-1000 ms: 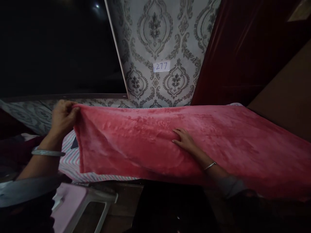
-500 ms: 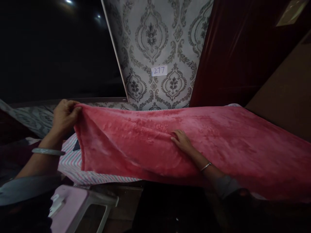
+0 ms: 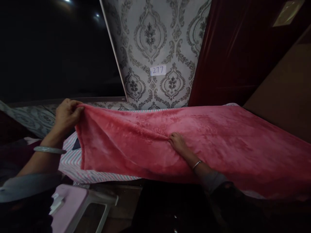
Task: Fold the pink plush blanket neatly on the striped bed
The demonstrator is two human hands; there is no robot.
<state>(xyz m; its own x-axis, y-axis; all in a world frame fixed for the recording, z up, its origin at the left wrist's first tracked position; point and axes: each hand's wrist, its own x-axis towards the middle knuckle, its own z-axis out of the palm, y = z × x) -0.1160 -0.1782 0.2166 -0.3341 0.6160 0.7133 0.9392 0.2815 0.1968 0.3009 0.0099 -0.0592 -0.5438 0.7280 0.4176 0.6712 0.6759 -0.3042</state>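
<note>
We see a pink fleece blanket (image 3: 194, 142) stretched across the middle of the frame, from left of centre out past the right edge, draped over a striped sheet (image 3: 73, 171) that shows at its lower left. Behind it, a wall with grey damask wallpaper (image 3: 155, 35) fills the upper centre, a dark red curtain (image 3: 230, 48) hangs at the upper right, and a black panel (image 3: 53, 48) takes the upper left. A pale pink stool (image 3: 75, 204) stands at the lower left.

The left hand (image 3: 66, 115), at centre left, grips the blanket's upper left corner. Its fingers (image 3: 79, 110) are curled tight over the edge, so the cloth is bunched inside them and falls away below and to the right. The right hand (image 3: 178, 143) lies palm down on the blanket near the middle of the frame. Its fingers (image 3: 171, 139) are close together and point left, with the fleece under them and a crease running left from their tips. We cannot tell whether they pinch that crease or only press on it.

A pale bangle (image 3: 50, 149) circles the left wrist and a thin bracelet (image 3: 196, 164) the right. A small label reading 277 (image 3: 157, 70) is stuck on the wallpaper.
</note>
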